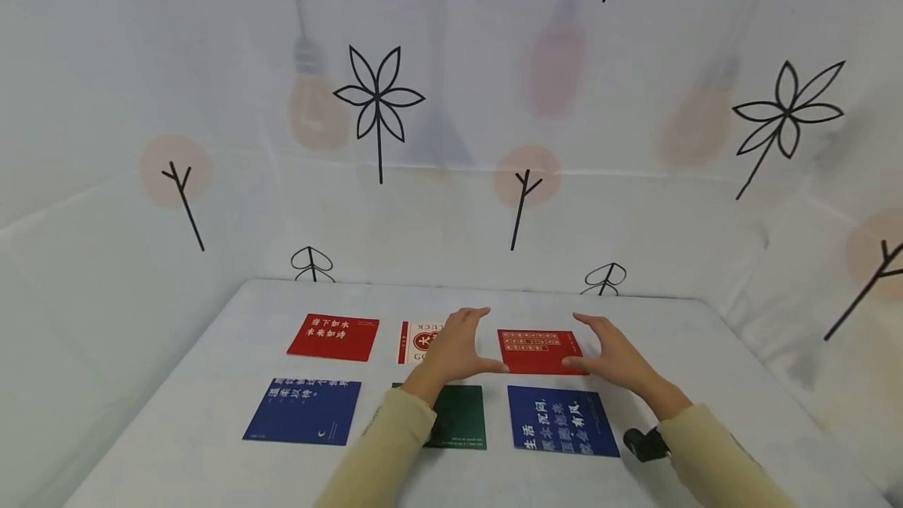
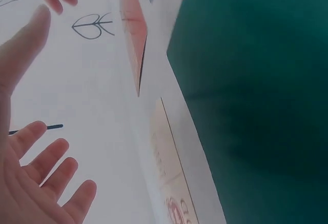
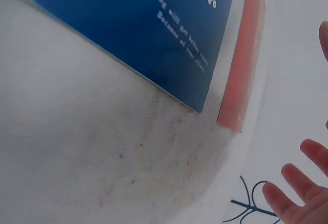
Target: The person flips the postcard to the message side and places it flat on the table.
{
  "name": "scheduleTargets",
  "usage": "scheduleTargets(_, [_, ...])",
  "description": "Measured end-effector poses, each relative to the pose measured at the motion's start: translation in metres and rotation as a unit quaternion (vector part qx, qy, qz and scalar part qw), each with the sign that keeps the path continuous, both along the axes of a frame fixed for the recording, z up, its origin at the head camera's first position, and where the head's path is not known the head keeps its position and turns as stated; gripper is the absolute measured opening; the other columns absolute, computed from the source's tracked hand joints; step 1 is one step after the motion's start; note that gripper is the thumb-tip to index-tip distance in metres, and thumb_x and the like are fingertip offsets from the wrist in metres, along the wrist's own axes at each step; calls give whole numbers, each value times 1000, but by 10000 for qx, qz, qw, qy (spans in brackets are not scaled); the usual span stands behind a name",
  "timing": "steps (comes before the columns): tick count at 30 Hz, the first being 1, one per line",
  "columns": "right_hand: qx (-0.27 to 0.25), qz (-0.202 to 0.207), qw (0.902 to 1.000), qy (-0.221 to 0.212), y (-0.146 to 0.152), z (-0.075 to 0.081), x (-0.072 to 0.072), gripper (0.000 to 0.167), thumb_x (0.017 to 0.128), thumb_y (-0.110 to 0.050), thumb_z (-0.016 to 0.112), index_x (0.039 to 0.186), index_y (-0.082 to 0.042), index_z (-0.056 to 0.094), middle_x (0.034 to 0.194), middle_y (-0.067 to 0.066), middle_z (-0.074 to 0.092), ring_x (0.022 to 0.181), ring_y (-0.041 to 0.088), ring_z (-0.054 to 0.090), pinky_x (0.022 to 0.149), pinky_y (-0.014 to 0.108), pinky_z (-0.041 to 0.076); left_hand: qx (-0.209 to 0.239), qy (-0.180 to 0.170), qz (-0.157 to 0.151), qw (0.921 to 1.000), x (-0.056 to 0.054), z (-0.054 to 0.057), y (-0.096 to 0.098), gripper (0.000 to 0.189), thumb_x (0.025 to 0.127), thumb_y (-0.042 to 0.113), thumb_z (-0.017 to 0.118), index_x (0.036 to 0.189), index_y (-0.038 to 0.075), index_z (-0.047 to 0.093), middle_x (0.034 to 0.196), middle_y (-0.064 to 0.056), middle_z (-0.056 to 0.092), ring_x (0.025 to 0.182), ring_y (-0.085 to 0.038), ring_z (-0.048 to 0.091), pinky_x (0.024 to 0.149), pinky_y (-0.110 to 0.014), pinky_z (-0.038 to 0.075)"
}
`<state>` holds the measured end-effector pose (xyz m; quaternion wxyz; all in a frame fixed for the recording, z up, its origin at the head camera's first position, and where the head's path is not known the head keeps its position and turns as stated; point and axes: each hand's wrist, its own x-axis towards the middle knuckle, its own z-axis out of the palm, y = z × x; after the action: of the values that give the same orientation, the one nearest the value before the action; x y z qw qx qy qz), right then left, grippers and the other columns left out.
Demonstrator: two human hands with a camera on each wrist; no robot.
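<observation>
Both hands are raised over the table with spread, slightly bent fingers and nothing in them. My left hand [image 1: 455, 350] partly covers a cream card [image 1: 412, 342] with a round red print, and its forearm crosses a green card [image 1: 462, 418]. To the right, my right hand [image 1: 621, 355] is beside a red card [image 1: 536, 353] with rows of boxed characters; its thumb overlaps that card's edge in the head view. I cannot tell whether it touches. Below lies a blue card [image 1: 560, 422] with white writing. The left wrist view shows the left palm [image 2: 31, 193] facing inward.
Another red card [image 1: 335, 337] lies at the back left, with a blue card [image 1: 303, 414] in front of it. A white cloth covers the table [image 1: 176, 422]. Behind stands a white curtain [image 1: 451, 226] printed with flowers and twigs. A dark object [image 1: 643, 444] sits by the right sleeve.
</observation>
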<state>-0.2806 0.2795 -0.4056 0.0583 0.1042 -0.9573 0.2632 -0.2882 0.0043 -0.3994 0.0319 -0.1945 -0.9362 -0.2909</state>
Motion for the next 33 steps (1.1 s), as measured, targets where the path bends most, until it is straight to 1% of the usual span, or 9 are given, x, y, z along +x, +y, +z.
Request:
scheduleTargets(3, [-15, -27, 10000, -66, 1, 0, -6, 86, 73, -35, 78, 138, 1, 36, 135, 30, 35, 123, 48, 32, 90, 64, 35, 95, -67, 27, 9999, -6, -3, 9, 92, 65, 48, 80, 141, 16, 40, 139, -7, 42, 126, -24, 39, 95, -46, 42])
scheduleTargets(8, [-165, 43, 9998, -109, 2, -3, -12, 83, 73, -32, 79, 136, 2, 37, 135, 29, 37, 123, 47, 33, 91, 64, 34, 117, -270, 19, 9996, -11, -6, 21, 90, 65, 45, 81, 140, 16, 40, 139, -7, 41, 126, -24, 39, 95, -45, 42])
scheduleTargets(12, [-253, 119, 9994, -193, 2, -6, -17, 80, 74, -30, 79, 135, 2, 39, 134, 28, 38, 122, 47, 35, 92, 63, 35, 181, -367, 38, 9992, -14, -7, 28, 88, 65, 40, 83, 139, 15, 42, 138, -7, 42, 125, -24, 39, 96, -43, 41])
scheduleTargets(17, [-255, 240, 9991, -244, 5, -9, -25, 77, 73, -27, 79, 132, 4, 41, 132, 29, 40, 118, 48, 38, 90, 62, 37, 105, -452, 89, 9989, -19, -9, 35, 85, 65, 39, 84, 136, 12, 45, 133, -8, 45, 120, -23, 42, 95, -40, 43])
scheduleTargets(24, [-122, 260, 9976, -636, 11, -12, -37, 70, 76, -22, 77, 130, 5, 42, 129, 28, 43, 115, 47, 40, 89, 59, 40, 45, -706, 209, 9973, -31, -15, 40, 84, 64, 39, 85, 133, 8, 48, 128, -9, 48, 117, -24, 44, 95, -39, 42])
scheduleTargets(27, [-131, 303, 9964, -778, 11, -13, -40, 70, 74, -17, 78, 129, 6, 42, 128, 29, 43, 115, 47, 40, 89, 59, 40, -113, -731, 270, 9969, -35, -18, 41, 84, 63, 40, 85, 132, 8, 48, 127, -9, 49, 117, -24, 44, 97, -38, 40])
scheduleTargets(29, [-85, 329, 9957, -859, 11, -14, -42, 70, 73, -15, 78, 129, 6, 43, 128, 29, 43, 115, 47, 40, 91, 59, 39, -300, -712, 289, 9966, -38, -21, 40, 84, 63, 41, 85, 132, 8, 49, 126, -8, 50, 117, -24, 44, 98, -37, 40])
scheduleTargets(33, [144, 329, 9943, -1006, 10, -17, -45, 71, 72, -13, 80, 129, 6, 43, 128, 29, 43, 115, 46, 41, 92, 58, 38, -636, -698, 218, 9953, -40, -25, 41, 84, 62, 42, 85, 131, 8, 51, 124, -8, 51, 115, -24, 44, 97, -36, 40])
